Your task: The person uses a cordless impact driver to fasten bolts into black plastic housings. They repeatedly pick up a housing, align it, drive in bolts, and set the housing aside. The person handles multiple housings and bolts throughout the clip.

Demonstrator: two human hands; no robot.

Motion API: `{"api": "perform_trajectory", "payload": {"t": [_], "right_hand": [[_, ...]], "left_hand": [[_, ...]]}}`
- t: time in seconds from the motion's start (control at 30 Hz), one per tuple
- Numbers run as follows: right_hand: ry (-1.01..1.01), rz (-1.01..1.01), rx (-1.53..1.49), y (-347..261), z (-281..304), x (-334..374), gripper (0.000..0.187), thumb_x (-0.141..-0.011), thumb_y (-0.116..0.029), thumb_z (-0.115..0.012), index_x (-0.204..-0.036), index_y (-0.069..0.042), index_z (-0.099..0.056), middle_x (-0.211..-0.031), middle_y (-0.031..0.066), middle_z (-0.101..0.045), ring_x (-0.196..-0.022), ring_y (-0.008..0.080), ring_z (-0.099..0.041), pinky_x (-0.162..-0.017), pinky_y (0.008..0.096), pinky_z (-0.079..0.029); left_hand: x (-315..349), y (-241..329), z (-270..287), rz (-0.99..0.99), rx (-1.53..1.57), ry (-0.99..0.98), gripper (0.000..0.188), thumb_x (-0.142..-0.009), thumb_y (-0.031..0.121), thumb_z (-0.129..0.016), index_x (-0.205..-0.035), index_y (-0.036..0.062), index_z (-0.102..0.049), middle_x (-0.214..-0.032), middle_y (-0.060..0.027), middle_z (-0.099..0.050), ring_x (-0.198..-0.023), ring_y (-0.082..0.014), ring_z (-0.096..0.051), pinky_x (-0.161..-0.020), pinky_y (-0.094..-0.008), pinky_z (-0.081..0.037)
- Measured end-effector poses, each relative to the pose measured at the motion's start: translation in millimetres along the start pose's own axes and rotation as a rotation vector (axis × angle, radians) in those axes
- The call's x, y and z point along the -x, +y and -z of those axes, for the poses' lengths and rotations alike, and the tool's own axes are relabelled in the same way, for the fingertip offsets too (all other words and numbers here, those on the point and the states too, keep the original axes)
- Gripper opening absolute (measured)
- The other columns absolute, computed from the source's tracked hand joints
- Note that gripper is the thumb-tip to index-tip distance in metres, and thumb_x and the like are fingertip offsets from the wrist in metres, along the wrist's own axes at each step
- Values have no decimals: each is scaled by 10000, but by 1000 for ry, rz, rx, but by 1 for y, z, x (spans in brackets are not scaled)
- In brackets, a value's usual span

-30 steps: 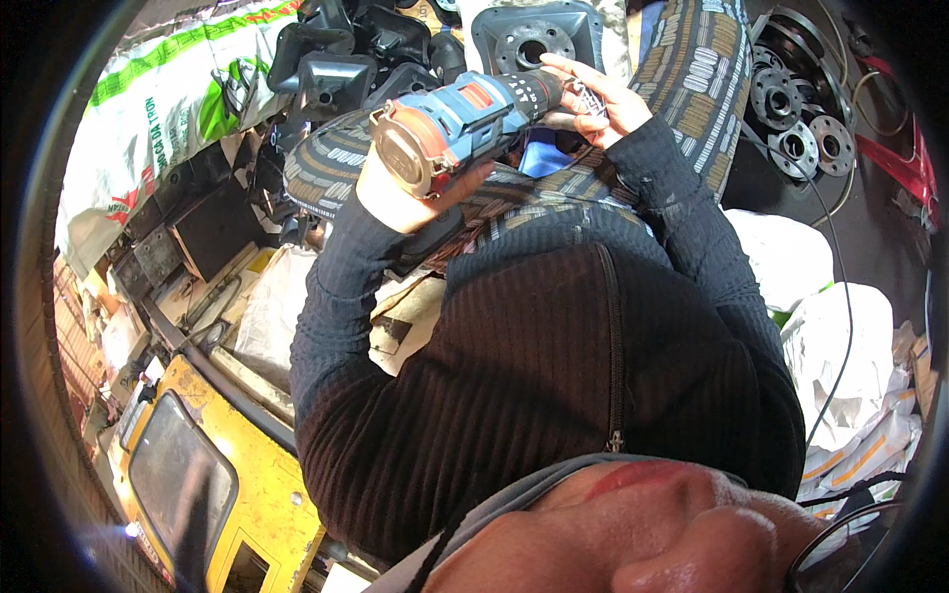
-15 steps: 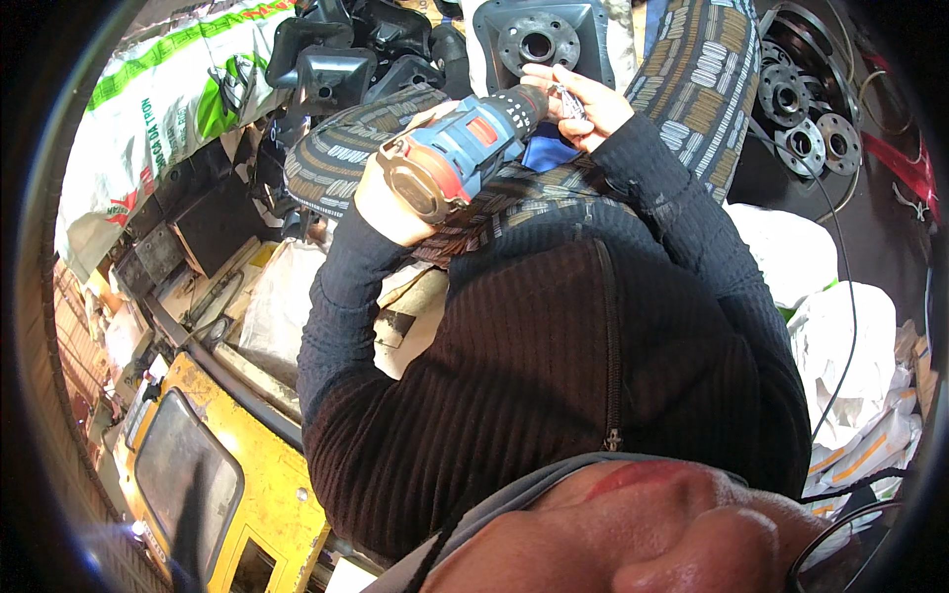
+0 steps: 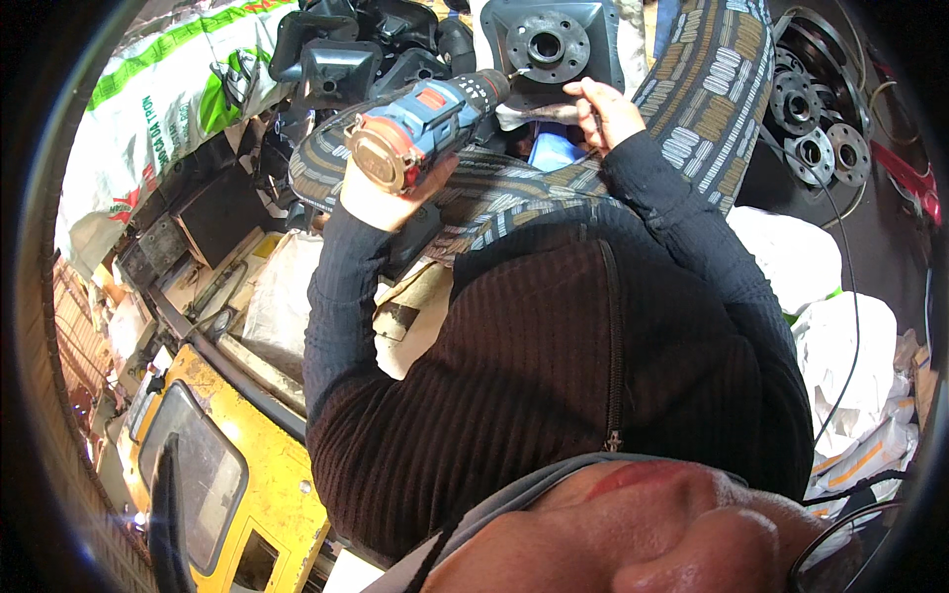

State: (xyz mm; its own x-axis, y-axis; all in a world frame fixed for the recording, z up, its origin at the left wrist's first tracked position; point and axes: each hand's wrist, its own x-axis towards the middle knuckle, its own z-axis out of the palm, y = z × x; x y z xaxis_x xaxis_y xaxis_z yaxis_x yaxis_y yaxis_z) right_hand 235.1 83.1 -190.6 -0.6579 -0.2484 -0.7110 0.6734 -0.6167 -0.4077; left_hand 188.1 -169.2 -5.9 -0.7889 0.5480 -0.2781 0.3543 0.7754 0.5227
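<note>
My left hand [image 3: 390,203] is wrapped round the grip of a blue and red cordless drill [image 3: 427,117]. The drill points up and right, its tip close to the left side of a round grey metal flange [image 3: 565,67] with a centre bore and a ring of holes. That flange rests on a dark square-based part [image 3: 499,22] with corner holes. Near its lower right edge is my right hand [image 3: 611,111], fingers curled and thumb and forefinger together. Whatever the right fingers hold is too small or hidden to name. Beneath the hands shows a blue cloth [image 3: 556,148].
Several dark square-based parts [image 3: 338,74] are heaped at the far left beside a white and green sack [image 3: 178,119]. More metal flanges [image 3: 813,158] lie at the right with a thin cable [image 3: 843,247]. A yellow panel [image 3: 267,474] stands at the lower left.
The drill has moved left and slightly down, away from my right hand. My right hand has left the drill's tip and shifted slightly right; the shiny small pieces seen in it no longer show.
</note>
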Motion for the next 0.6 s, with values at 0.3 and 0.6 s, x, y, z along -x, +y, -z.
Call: {"api": "perform_trajectory", "payload": {"t": [0.3,0.6], "right_hand": [[230,178,-190,-2,3,-20,233,-836,-208,-707,-938,-42,-579,-643,-39,-481,-425,25,-357,-366,187,-262],[233,166,35,-9,-6,-27,271,-813,-232,-734,-929,-42,-579,-581,-76,-423,-412,16,-304,-370,192,-212]], "left_hand": [[-14,-8,-14,282,237,-2,582,-697,310,-793,-1130,1,-558,-1053,-160,-634,-966,-285,-628,-842,-372,-498],[-46,19,9,170,-95,-285,466,-730,168,-724,-1154,52,-571,-1052,-138,-640,-965,-264,-632,-848,-362,-499]]}}
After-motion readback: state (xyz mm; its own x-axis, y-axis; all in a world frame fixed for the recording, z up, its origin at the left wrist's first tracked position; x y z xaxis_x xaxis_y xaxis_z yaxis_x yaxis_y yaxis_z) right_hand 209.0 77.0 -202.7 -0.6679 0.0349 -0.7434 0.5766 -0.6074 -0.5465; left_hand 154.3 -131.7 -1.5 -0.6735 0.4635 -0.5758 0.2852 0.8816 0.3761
